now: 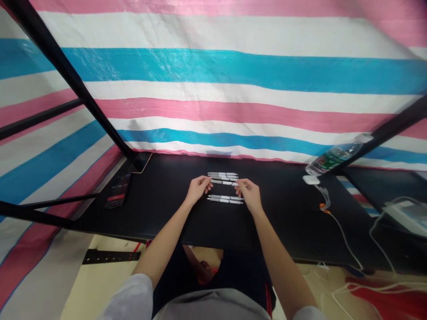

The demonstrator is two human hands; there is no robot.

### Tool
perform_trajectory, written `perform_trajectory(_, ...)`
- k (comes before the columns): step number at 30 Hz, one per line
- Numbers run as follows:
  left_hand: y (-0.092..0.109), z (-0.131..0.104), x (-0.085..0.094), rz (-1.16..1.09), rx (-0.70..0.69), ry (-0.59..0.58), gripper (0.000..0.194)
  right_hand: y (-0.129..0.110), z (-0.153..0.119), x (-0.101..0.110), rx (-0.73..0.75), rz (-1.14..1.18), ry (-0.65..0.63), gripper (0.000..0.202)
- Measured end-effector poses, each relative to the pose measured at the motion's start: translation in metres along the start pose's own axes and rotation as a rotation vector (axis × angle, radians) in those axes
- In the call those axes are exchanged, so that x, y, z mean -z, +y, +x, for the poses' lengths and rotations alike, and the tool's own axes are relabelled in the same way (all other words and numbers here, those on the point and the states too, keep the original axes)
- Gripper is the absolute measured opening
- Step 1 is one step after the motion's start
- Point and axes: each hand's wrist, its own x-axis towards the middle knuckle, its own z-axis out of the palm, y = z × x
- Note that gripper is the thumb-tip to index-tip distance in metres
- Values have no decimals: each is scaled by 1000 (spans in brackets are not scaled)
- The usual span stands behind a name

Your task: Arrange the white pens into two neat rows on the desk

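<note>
A white and grey pen (224, 182) lies crosswise between my two hands, just over the black tabletop. My left hand (199, 189) pinches its left end, and my right hand (248, 193) has its fingers closed on the right end. Right behind it, several similar pens (223, 174) lie side by side in a row. Nearer to me, below the held pen, two more pens (225, 199) rest close together and parallel. The fingertips partly cover both ends of the held pen.
On the left of the black table (160, 209) lie a phone with a lit timer (118, 191) and another phone (141, 162). At the right, a plastic bottle (335, 158) leans near a white earphone case (311, 179) and a cable (343, 238). Striped sheeting (213, 66) hangs behind.
</note>
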Motion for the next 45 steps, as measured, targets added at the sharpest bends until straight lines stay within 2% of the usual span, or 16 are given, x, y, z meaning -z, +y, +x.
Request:
perform_trajectory(4, 2, -2, 1, 6, -59, -41, 31, 0, 0, 1, -2, 6, 13, 33)
perform_trajectory(6, 3, -3, 0, -13, -86, -64, 35, -1, 0, 0, -7, 11, 19, 34)
perform_trajectory(13, -2, -1, 0, 24, 9, -72, 38, 0, 0, 0, -9, 3, 9, 37)
perform_trajectory(18, -1, -1, 0, -55, -62, -99, 42, 0, 0, 0, -10, 9, 10, 34)
perform_trajectory(23, -3, -1, 0, -27, -1, -97, 39, 0, 0, 0, -1, 2, -4, 34)
perform_trajectory(27, -3, -2, 1, -38, -49, -144, 35, 2, 1, 0, 7, 15, 7, 35)
perform_trajectory(30, -2, -2, 0, -55, -58, -139, 40, 3, 1, 0, 3, 20, 8, 36)
perform_trajectory(34, -3, -2, 0, -1, -38, -130, 38, 2, 1, 0, -24, 14, 0, 37)
perform_trajectory(39, -1, -3, 0, -5, -93, -149, 38, 3, 1, 1, -28, 21, 2, 36)
perform_trajectory(45, 0, -3, -1, 12, -40, -135, 34, 0, -1, 0, -10, -1, -12, 37)
